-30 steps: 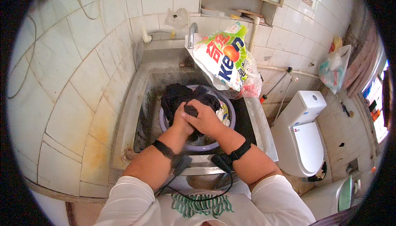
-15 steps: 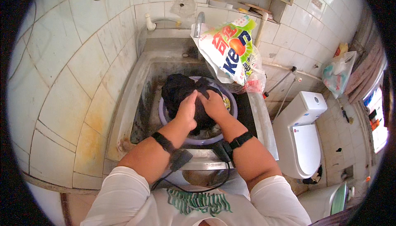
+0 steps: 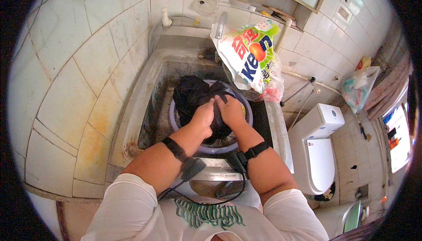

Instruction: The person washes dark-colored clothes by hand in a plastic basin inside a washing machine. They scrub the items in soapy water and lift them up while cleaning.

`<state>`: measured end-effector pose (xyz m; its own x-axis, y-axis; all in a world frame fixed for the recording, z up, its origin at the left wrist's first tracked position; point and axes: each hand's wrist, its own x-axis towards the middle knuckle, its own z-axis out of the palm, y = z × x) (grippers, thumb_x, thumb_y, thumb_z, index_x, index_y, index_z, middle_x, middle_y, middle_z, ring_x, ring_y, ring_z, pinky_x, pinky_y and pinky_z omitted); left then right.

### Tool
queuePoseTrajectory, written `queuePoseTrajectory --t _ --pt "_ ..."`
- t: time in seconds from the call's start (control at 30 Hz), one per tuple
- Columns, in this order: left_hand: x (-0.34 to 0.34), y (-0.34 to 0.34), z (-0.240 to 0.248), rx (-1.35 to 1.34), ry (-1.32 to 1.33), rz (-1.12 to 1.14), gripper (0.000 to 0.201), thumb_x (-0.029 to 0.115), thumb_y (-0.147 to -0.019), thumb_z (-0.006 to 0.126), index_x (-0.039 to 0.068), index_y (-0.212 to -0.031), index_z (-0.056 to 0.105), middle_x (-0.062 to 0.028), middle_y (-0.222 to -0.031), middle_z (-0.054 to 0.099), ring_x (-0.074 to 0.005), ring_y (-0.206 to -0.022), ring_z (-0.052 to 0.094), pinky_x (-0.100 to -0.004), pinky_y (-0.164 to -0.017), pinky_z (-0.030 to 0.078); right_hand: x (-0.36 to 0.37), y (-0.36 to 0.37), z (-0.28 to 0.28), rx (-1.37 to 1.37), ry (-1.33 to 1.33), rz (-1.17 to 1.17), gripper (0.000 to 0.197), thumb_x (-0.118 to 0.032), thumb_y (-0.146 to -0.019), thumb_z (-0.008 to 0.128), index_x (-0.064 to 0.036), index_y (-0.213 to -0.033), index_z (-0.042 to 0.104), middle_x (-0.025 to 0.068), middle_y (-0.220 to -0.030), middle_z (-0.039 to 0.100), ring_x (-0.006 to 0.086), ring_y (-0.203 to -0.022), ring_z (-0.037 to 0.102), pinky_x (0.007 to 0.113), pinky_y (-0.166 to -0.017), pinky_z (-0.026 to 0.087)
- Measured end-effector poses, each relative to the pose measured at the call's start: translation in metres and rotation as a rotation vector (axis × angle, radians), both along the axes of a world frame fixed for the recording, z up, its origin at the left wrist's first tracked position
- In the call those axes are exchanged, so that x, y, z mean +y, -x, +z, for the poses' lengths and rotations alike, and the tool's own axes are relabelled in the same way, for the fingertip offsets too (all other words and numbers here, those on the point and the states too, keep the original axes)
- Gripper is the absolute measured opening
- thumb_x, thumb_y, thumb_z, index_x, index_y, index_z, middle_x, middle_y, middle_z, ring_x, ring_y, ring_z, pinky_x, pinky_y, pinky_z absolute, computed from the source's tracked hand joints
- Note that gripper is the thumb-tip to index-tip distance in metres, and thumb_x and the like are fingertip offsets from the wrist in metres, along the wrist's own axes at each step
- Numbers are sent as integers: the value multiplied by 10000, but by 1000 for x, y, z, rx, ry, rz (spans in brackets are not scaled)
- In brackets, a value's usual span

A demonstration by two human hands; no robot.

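Note:
Black cloth lies bunched in a pale purple basin, part of it heaped at the left rim. Above the basin's middle, my left hand is closed on the cloth, fingers pinched together. Close against it, my right hand grips the same cloth, the fingertips of both hands almost meeting. A small patch of something yellow shows beside my right hand inside the basin.
The basin stands in a stained metal sink. A white and green printed plastic bag sits at the back right rim by the faucet. A white toilet stands to the right; a tiled wall borders the left.
Both hands have drawn closer on the cloth, their fingers curling in from a flatter pose. The camera view has shifted slightly.

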<state>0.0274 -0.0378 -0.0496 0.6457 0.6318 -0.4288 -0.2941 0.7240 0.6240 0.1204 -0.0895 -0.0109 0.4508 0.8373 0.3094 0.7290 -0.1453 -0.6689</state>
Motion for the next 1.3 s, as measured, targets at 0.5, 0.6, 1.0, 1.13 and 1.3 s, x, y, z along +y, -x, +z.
queuePoseTrajectory --t 0.5,0.6,1.0,1.13,1.3 --pt "-7 2 15 -31 -13 -68 347 395 -905 443 89 -976 590 -86 -906 641 -237 -837 617 -415 -770 486 -1 -1 1 23 -51 11 393 -339 -851 540 47 -782 561 294 -800 575 451 -774 556 482 -676 440" --pt "-14 4 24 58 -59 -17 381 415 -905 435 74 -1004 574 -112 -975 621 -255 -937 587 -441 -817 458 -3 -3 -2 20 1 39 397 -341 -847 540 52 -794 566 297 -823 576 451 -794 554 484 -685 440" --pt "-3 4 5 12 -80 -32 385 407 -895 445 84 -1067 565 -144 -1107 579 -276 -1015 547 -438 -862 419 -6 11 8 18 -46 115 374 -321 -853 542 50 -820 573 284 -767 567 442 -747 552 446 -662 447" --pt "-22 12 45 266 -167 32 419 406 -901 441 93 -1159 546 -147 -1181 552 -260 -1077 517 -473 -933 350 1 -3 -6 17 0 17 411 -351 -866 516 54 -837 578 300 -813 581 452 -801 561 479 -705 454" --pt "5 16 5 44 -73 28 382 411 -901 435 97 -1078 563 -135 -1099 579 -263 -1009 543 -435 -893 394 -17 31 21 -20 -108 235 367 -342 -844 546 22 -855 587 285 -781 584 446 -755 571 480 -680 467"
